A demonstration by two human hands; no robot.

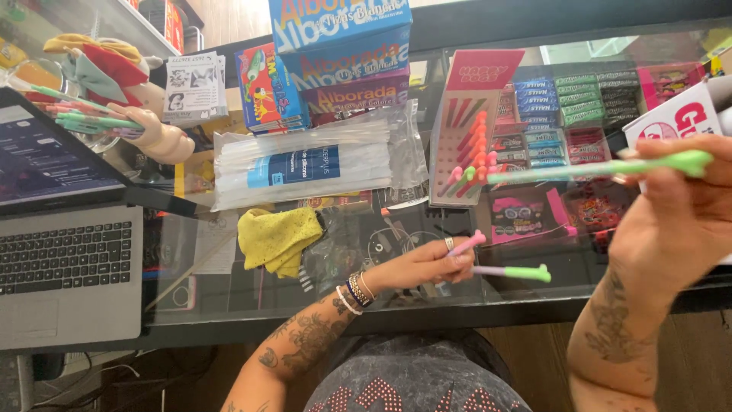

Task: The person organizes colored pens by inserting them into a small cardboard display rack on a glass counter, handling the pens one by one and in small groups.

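Three pens (509, 271), two hands (427, 263)

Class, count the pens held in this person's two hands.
3: the left hand holds a pink pen and a purple-green pen; the right hand holds a green pen.

A glass table (229, 305) with a dark edge is seen from above. Shelves of small packets are seen under the glass. A brown wood floor (534, 358) is seen below the table. Daylight is thrown back by the glass.
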